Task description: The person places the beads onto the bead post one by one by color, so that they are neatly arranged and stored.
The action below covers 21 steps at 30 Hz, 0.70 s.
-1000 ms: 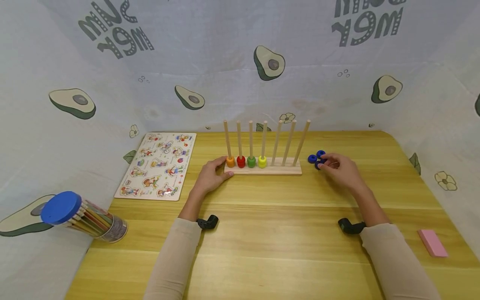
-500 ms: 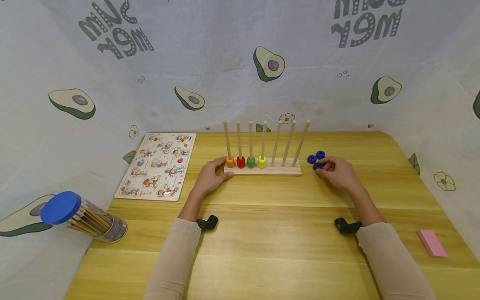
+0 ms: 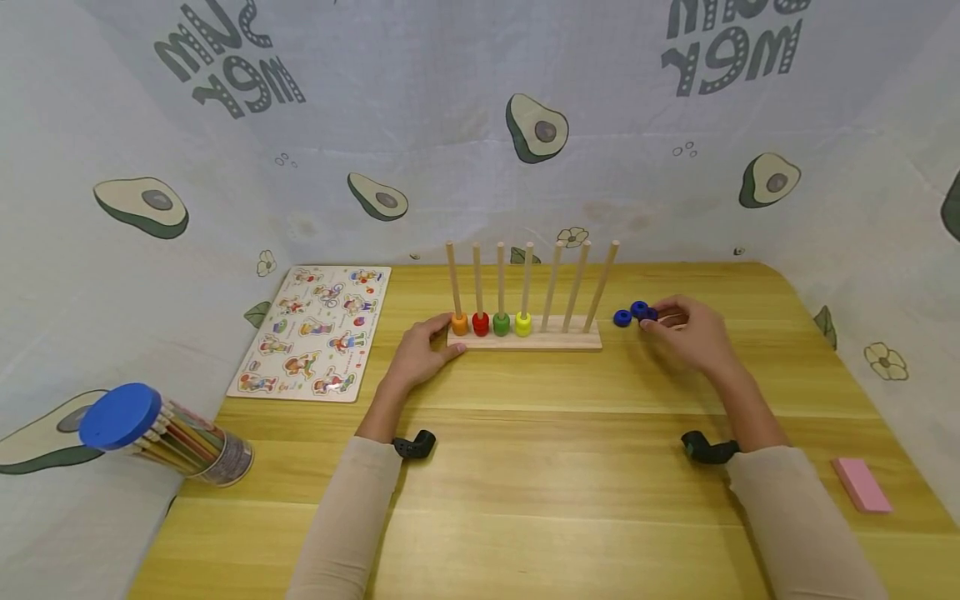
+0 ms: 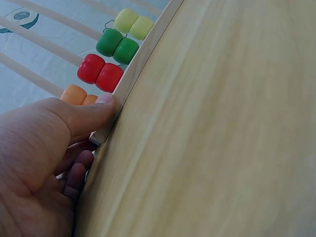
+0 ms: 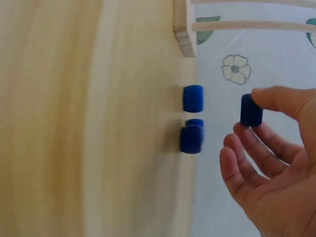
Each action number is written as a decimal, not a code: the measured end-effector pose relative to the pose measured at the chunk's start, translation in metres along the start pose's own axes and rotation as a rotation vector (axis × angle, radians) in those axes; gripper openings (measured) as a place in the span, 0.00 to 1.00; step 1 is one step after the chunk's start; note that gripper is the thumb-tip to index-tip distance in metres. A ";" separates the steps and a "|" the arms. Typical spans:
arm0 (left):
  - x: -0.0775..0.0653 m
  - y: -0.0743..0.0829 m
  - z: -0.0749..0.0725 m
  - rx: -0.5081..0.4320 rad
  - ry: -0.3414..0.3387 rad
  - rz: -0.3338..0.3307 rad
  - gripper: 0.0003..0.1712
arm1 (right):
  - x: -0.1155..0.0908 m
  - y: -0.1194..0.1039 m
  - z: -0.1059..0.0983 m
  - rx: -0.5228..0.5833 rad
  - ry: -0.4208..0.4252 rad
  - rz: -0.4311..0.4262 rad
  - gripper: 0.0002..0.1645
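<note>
Right grip (image 3: 692, 335) shifted rightward; blue bead (image 5: 252, 109) pinched between thumb and fingertips.

Seeing blue on loose beads (image 5: 193, 98); orange, red, green, yellow on peg beads (image 3: 481, 325); avocado-and-flower print on pale cloth (image 3: 450, 108).

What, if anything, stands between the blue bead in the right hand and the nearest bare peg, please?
Nothing visible blocks the way: the blue bead pinched by the right hand is off the table, and the other blue beads toward the nearest bare peg lie lower, on the table.
</note>
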<state>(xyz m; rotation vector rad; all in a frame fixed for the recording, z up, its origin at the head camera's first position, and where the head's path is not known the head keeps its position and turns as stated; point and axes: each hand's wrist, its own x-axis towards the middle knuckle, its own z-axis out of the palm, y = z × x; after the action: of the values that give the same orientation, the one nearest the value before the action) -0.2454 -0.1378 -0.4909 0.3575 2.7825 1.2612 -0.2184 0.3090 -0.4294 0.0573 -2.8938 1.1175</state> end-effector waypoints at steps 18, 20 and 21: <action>0.001 0.000 0.000 -0.005 0.003 0.033 0.40 | 0.002 -0.072 -0.036 0.204 0.255 -0.196 0.22; 0.001 0.000 0.000 -0.004 0.001 0.037 0.40 | 0.005 -0.080 -0.036 0.245 0.262 -0.226 0.21; 0.000 0.001 0.000 -0.003 0.002 0.036 0.40 | 0.006 -0.085 -0.035 0.259 0.261 -0.238 0.21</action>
<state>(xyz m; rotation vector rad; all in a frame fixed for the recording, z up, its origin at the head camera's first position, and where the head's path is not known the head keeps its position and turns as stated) -0.2457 -0.1372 -0.4907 0.4077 2.7877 1.2731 -0.2195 0.2698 -0.3461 0.2376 -2.4282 1.3316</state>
